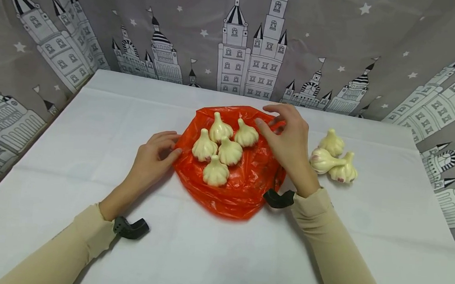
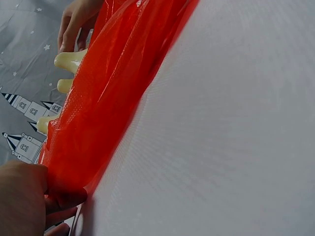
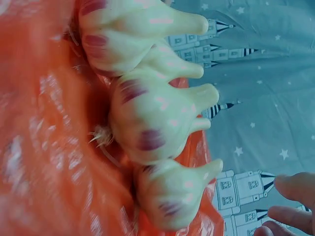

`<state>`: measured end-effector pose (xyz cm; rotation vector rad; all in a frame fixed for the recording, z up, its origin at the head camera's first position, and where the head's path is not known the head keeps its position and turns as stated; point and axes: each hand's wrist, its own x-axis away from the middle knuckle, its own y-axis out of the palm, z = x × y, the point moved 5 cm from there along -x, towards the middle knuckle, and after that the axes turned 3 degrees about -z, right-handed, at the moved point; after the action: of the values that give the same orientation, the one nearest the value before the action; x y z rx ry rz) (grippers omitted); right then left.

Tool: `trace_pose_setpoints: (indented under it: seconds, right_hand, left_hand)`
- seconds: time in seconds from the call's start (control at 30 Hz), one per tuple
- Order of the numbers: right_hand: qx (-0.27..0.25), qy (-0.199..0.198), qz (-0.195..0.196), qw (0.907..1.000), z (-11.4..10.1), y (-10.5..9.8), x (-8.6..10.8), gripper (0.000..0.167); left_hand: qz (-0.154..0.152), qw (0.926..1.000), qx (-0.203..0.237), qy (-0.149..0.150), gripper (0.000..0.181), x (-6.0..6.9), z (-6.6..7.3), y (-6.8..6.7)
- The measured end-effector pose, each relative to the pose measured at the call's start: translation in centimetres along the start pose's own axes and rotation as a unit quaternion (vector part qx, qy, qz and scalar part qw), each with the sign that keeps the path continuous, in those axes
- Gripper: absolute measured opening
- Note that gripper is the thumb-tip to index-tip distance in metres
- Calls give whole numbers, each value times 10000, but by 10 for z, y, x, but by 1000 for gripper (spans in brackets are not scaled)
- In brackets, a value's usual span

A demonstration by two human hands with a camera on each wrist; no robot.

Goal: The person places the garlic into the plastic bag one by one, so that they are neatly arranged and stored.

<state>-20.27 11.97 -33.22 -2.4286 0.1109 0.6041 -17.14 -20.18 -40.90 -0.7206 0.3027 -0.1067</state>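
Observation:
A red plastic bag [image 1: 227, 203] lies spread on the white table, its edges crumpled up around several garlic bulbs [image 1: 215, 172] grouped in its left and middle part. At the bag's left edge my left hand [image 1: 157, 152] pinches the film between thumb and fingers; the left wrist view shows the fingers [image 2: 64, 196] at the bag's rim. Above the bag's right side, my right hand [image 1: 287, 139] has thumb and fingers apart, with no bulb between them. In the right wrist view, garlic bulbs [image 3: 147, 118] with purple patches rest against the red film, apart from the right fingertips [image 3: 290, 211].
Three more garlic bulbs [image 1: 332, 145] lie close together on the table, right of my right hand. White cloth [image 1: 219, 264] covers the table. A grey curtain [image 1: 338, 26] with castle drawings hangs behind it and at both sides.

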Motion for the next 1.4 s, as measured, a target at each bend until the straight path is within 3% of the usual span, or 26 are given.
trace_pose_setpoints:
  seconds: [0.37,0.63,1.03,1.4]
  right_hand:
    - [155,125,13,9998,10,-13,10,25]
    - [267,-40,19,9996,11,-27,20,25]
    - [662,101,499,9965,31,-81,50,24]
    - [836,252,1121,9899,57,-136,75,26]
  left_hand:
    - [64,10000,2,-38,14,1,-2,-2]
    - [188,9998,-56,-75,16,8,-7,-7]
    - [180,9998,41,40,12,8,-6,-2]
    - [87,9999,20,69,14,1,-2,-1]
